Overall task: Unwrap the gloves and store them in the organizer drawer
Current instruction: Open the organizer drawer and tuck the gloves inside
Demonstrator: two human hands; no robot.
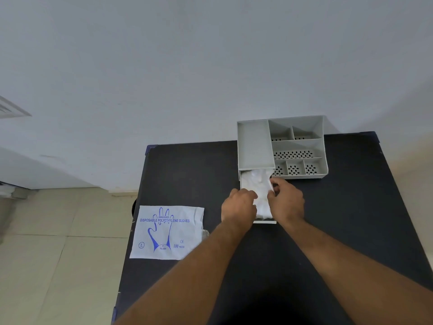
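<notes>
A stack of thin white gloves (257, 184) lies in the pulled-out drawer (264, 222) of a grey organizer (255, 144) on the black table. My left hand (239, 206) rests on the drawer's left side, fingers curled against the gloves. My right hand (287, 201) is at the right side, pinching the edge of the gloves between thumb and fingers. The flat white wrapper (167, 232), printed in blue with "disposable polyethylene gloves", lies at the table's left edge. Both hands cover the drawer's near half.
The organizer's top has several perforated compartments (295, 154) and stands at the table's far edge by the white wall. The black table (339, 219) ends on the left over a tiled floor (58, 254).
</notes>
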